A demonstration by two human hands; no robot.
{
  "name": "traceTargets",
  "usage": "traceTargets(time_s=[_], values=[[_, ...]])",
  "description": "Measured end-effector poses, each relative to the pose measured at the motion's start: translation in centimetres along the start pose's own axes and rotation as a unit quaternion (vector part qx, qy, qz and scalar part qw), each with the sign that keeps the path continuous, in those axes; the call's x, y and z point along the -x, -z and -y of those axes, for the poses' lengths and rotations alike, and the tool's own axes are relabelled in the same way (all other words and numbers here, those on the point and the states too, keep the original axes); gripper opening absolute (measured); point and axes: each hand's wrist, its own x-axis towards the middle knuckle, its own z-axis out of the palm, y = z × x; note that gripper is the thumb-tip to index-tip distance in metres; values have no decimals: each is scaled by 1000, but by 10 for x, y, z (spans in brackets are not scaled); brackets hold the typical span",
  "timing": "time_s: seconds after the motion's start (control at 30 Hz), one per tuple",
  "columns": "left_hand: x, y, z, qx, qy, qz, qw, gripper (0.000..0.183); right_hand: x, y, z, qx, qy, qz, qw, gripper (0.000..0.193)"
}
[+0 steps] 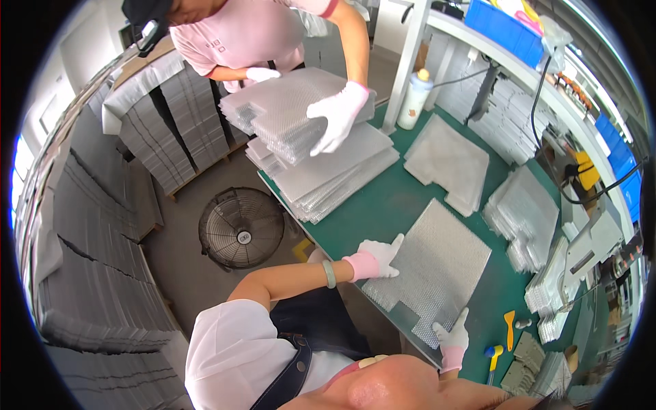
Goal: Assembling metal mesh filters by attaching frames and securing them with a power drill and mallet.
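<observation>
A silvery mesh-patterned sheet [444, 263] with a stepped notch lies flat on the green table in front of me. My left hand [380, 260], in a white glove with a pink cuff, touches the sheet's left edge with its fingers spread. At the near right corner, my right hand [452, 339], gloved alike, rests on the edge with index finger and thumb apart. Any fingertips beneath the sheet are hidden. Across the table, a co-worker's gloved hand [337, 117] lies against a lifted pile of similar sheets [290, 102], above a larger stack [342, 181].
More notched sheets [447, 164] and a layered pile [523, 215] lie to the right. A yellow scraper [509, 330] and a yellow-blue hammer [493, 359] lie near right. A white bottle [415, 102] stands by the shelf post. A floor fan [241, 229] stands left of the table [342, 236].
</observation>
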Motion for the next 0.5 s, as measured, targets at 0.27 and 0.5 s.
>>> traceTargets(time_s=[0.27, 0.5], values=[[-4, 13, 6, 32, 18, -26, 999, 87, -16, 6, 16, -29, 59, -30, 997, 99], [-12, 7, 6, 13, -1, -11, 1000, 84, -16, 1, 5, -49, 38, -29, 998, 100]])
